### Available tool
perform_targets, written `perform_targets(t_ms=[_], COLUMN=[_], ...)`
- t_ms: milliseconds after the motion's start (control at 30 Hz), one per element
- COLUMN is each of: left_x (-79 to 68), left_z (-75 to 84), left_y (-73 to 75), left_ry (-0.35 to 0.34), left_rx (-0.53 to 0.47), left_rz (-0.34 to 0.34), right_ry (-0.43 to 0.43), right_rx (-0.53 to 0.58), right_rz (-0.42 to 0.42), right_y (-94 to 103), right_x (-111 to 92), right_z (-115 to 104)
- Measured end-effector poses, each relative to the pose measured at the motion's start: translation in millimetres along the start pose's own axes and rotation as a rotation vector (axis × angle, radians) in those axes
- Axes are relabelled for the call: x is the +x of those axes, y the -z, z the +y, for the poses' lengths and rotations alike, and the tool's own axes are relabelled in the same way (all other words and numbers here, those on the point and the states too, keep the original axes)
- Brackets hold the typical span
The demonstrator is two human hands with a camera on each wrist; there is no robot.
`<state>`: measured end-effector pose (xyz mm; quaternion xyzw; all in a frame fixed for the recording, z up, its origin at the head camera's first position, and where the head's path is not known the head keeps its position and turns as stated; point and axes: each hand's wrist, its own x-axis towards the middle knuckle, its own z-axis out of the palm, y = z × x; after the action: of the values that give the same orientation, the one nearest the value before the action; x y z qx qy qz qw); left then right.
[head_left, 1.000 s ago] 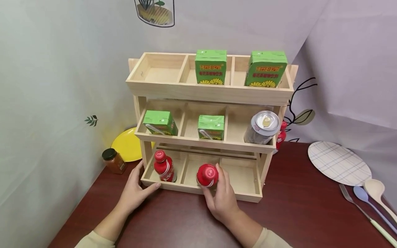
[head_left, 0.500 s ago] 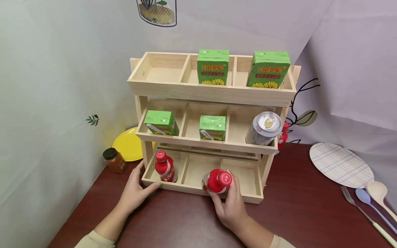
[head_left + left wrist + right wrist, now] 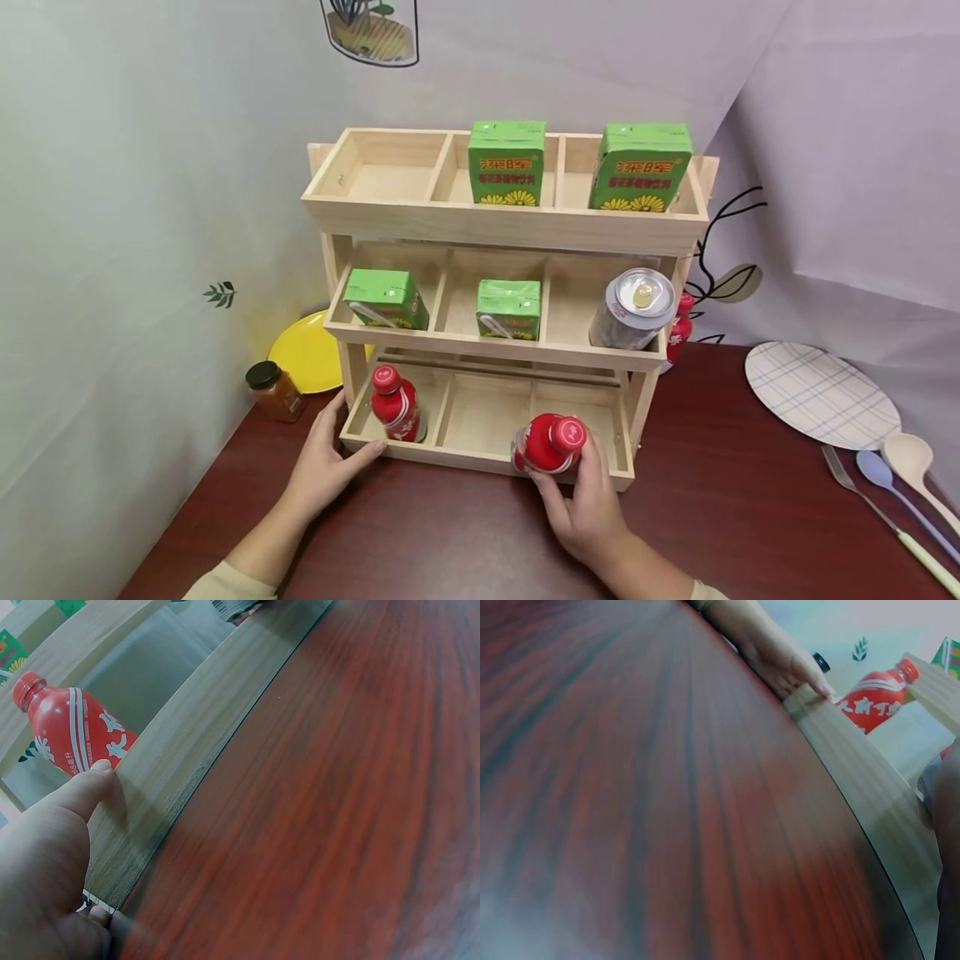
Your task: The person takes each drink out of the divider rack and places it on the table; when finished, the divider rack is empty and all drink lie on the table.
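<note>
My right hand point(image 3: 588, 510) holds a red-capped drink bottle point(image 3: 546, 444), thumb in front and fingers round its far side. The bottle leans to the right above the front board of the lowest tier, around the divider between its middle and right compartments. At the left end of that tier, my left hand point(image 3: 324, 467) grips the corner of the wooden rack point(image 3: 450, 454), with its thumb on the front board. Another red bottle point(image 3: 397, 408) stands in the lowest left compartment; the left wrist view shows this bottle point(image 3: 67, 724) just beyond my thumb.
Green drink cartons point(image 3: 506, 167) stand on the upper two tiers, with a silver can point(image 3: 633, 308) at the middle tier's right. Left of the rack are a spice jar point(image 3: 275, 392) and yellow plate point(image 3: 303, 354). To the right lie a checked plate point(image 3: 821, 396), fork point(image 3: 855, 487) and spoons.
The right hand has moved the bottle rightward from the middle compartment toward the right one, and the bottle has tipped to the right. The left hand keeps its place on the rack's corner.
</note>
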<state>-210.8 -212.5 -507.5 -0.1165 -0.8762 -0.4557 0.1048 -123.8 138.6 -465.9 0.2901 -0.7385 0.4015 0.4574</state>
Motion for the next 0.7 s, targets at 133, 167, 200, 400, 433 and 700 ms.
perform_targets(t_ms=[133,167,200,400,433,700], left_x=[-0.8,-0.7,-0.5,-0.1,0.0,-0.7], left_z=[-0.2,-0.2,-0.4,-1.4,-1.4,17.3], left_y=[-0.2,-0.1,0.0,1.3,1.5,5.4], left_ry=[0.001,0.0,-0.002,-0.029,-0.035,-0.033], left_rx=[-0.011,-0.014,-0.018,-0.06,-0.067,-0.059], left_rz=[-0.002,-0.002,-0.002,-0.01,-0.013,-0.034], right_ry=[-0.017,-0.031,-0.042,-0.063,-0.065,-0.085], right_rx=[0.013,0.014,0.012,-0.028,-0.03,-0.045], right_rz=[0.003,0.002,0.002,0.024,0.027,0.055], right_y=[7.9,9.9,12.0,23.4,25.4,40.2], right_x=[-1.5,-2.6,-3.8,-7.6,-7.7,-6.3], right_z=[0.8,1.3,1.9,6.2,6.7,6.1])
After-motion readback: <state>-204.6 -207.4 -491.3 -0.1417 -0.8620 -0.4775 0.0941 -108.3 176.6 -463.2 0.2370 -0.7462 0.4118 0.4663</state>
